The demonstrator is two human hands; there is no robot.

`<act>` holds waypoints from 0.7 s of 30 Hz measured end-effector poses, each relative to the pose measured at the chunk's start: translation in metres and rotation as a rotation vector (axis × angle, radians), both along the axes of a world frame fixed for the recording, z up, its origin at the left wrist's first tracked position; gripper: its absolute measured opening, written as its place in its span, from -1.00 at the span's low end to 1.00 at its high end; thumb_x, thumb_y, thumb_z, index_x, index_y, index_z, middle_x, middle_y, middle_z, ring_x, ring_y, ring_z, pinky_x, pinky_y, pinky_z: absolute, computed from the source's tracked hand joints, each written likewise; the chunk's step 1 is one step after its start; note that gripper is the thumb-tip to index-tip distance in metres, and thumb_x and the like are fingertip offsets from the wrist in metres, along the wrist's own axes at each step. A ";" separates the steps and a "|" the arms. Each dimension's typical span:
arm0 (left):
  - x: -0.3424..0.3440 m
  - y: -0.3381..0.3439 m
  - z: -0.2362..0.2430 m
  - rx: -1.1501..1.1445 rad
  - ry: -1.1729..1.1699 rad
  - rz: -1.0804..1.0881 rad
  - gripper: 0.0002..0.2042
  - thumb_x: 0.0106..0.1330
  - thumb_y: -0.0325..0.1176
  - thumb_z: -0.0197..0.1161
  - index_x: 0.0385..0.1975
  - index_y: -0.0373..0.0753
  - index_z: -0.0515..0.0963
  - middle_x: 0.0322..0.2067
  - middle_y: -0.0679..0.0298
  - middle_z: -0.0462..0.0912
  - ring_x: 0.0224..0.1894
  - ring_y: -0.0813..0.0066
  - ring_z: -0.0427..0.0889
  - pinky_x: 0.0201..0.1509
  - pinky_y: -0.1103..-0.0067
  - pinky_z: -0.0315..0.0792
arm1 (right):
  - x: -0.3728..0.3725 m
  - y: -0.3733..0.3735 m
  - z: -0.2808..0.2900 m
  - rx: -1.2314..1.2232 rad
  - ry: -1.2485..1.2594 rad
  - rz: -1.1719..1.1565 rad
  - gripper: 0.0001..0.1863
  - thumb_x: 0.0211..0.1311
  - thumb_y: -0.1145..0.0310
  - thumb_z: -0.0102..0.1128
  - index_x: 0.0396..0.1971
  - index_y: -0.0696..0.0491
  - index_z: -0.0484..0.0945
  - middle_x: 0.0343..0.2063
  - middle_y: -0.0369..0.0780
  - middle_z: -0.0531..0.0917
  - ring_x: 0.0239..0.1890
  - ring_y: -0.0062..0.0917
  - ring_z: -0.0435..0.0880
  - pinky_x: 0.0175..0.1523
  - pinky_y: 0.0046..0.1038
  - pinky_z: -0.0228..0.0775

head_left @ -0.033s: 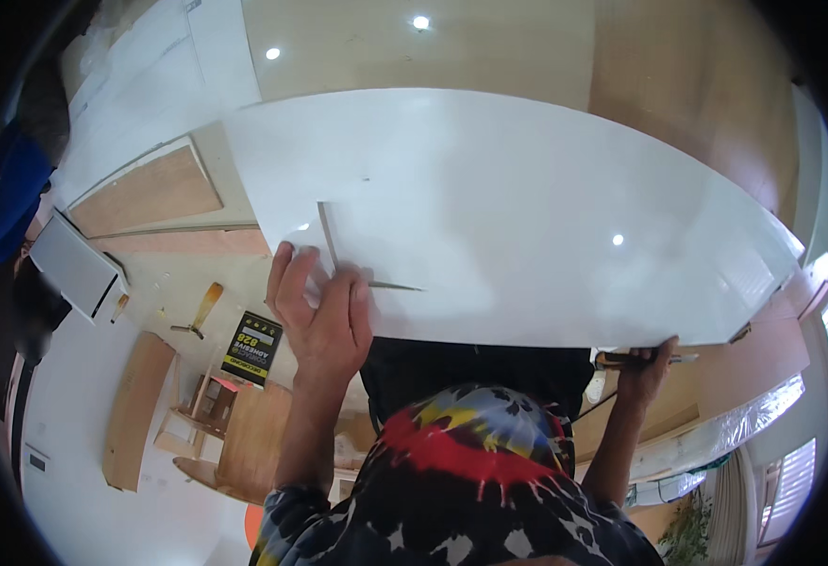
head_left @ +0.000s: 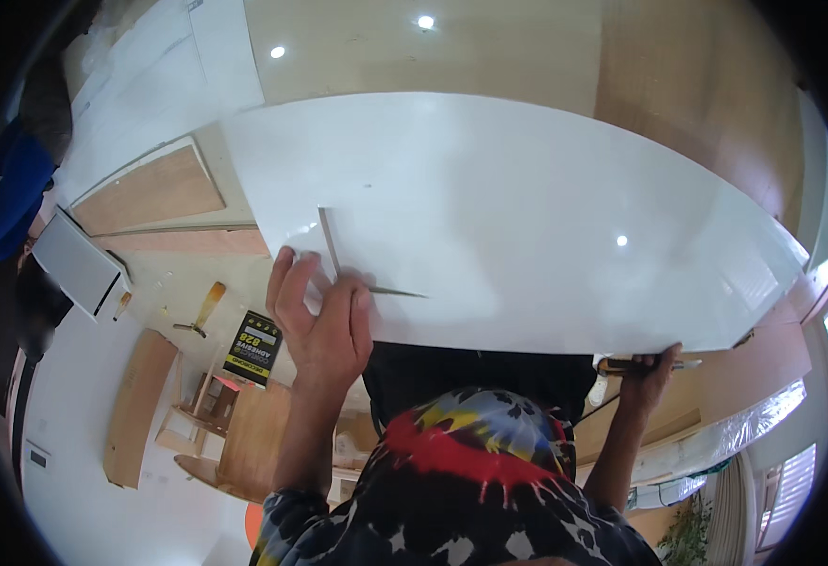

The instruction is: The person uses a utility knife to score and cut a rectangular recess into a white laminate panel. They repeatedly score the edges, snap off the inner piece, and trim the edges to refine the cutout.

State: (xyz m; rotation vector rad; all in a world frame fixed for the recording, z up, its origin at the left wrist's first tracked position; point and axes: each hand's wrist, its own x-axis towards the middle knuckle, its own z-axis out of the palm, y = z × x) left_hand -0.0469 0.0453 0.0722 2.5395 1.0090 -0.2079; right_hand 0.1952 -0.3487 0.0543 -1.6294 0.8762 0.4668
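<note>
A large glossy white sheet (head_left: pixel 489 217) with a curved far edge lies across in front of me. Near its left end are two thin dark lines forming an L-shaped cut (head_left: pixel 329 241). My left hand (head_left: pixel 324 325) is closed at the corner of that cut, fingers bent and pressed to the sheet; the fingertips partly hide the corner. At the near right edge, my right hand (head_left: pixel 648 373) is closed around a slim tool that looks like a utility knife (head_left: pixel 614 365), its handle dark and yellowish, its pale end pointing right. The right fingers also touch the sheet's edge.
Left of the sheet lie a brown board (head_left: pixel 154 196), a wood-handled brush (head_left: pixel 211 304) and a black and yellow can (head_left: pixel 251 347). Wooden furniture parts (head_left: pixel 249 443) stand at lower left. A plastic-wrapped panel (head_left: pixel 763 420) is at right. Someone's blue sleeve (head_left: pixel 8 193) shows far left.
The view has shifted slightly, so the sheet and both hands appear a little lower. Both hands keep the same places on the sheet.
</note>
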 end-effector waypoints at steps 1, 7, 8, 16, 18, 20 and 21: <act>-0.001 0.002 0.004 -0.010 0.026 -0.022 -0.81 0.46 -0.32 0.21 -0.21 -0.31 0.67 0.24 -0.06 0.26 0.41 -0.27 0.18 0.41 -0.01 0.21 | 0.000 0.000 0.002 -0.015 0.012 0.020 -0.65 0.54 -0.01 0.13 -0.22 0.01 0.49 -0.57 -0.42 0.30 -0.50 -0.65 0.29 -0.33 -0.49 0.31; 0.014 0.012 0.022 -0.104 0.168 -0.054 -0.74 0.29 -0.24 0.46 -0.13 -0.22 0.68 0.21 -0.01 0.27 0.41 -0.27 0.15 0.39 0.00 0.24 | 0.005 -0.012 -0.005 -0.028 0.044 0.140 -0.58 0.55 -0.06 0.09 -0.14 0.05 0.47 -0.51 -0.41 0.33 -0.47 -0.65 0.31 -0.32 -0.48 0.32; 0.022 0.014 0.027 -0.093 0.213 -0.073 -0.70 0.24 -0.21 0.50 -0.12 -0.21 0.68 0.20 0.01 0.27 0.38 -0.25 0.18 0.34 0.01 0.27 | 0.004 -0.008 -0.005 -0.043 0.057 0.139 -0.57 0.55 -0.07 0.08 -0.14 0.05 0.47 -0.51 -0.40 0.33 -0.48 -0.65 0.30 -0.32 -0.48 0.32; 0.043 0.011 0.037 -0.205 0.407 0.009 -0.65 0.13 -0.19 0.57 -0.19 -0.23 0.66 -0.21 0.18 0.53 -0.20 0.18 0.53 -0.19 0.30 0.42 | 0.002 -0.014 -0.006 -0.203 0.094 0.139 -0.57 0.57 -0.08 0.04 -0.16 0.05 0.46 -0.50 -0.37 0.39 -0.47 -0.64 0.32 -0.32 -0.48 0.30; 0.047 0.025 0.031 -0.343 0.376 0.037 -0.67 0.11 -0.22 0.58 -0.25 -0.25 0.64 -0.40 0.24 0.55 -0.39 0.28 0.57 -0.32 0.38 0.44 | -0.001 -0.033 -0.006 -0.169 0.073 0.159 -0.59 0.57 -0.05 0.06 -0.15 0.06 0.47 -0.50 -0.38 0.39 -0.47 -0.65 0.32 -0.33 -0.49 0.29; 0.055 0.030 0.028 -0.394 0.340 0.073 -0.67 0.08 -0.23 0.59 -0.29 -0.26 0.63 -0.48 0.26 0.54 -0.49 0.34 0.55 -0.44 0.42 0.40 | 0.001 -0.031 -0.005 -0.158 0.051 0.185 -0.60 0.57 -0.03 0.07 -0.14 0.05 0.47 -0.51 -0.39 0.38 -0.48 -0.65 0.32 -0.34 -0.50 0.29; 0.057 0.032 0.028 -0.419 0.321 0.091 -0.67 0.07 -0.23 0.60 -0.31 -0.27 0.62 -0.52 0.27 0.53 -0.54 0.38 0.54 -0.50 0.44 0.39 | 0.000 -0.030 -0.003 -0.168 0.049 0.203 -0.61 0.57 -0.02 0.08 -0.14 0.05 0.47 -0.52 -0.39 0.38 -0.49 -0.66 0.31 -0.35 -0.50 0.29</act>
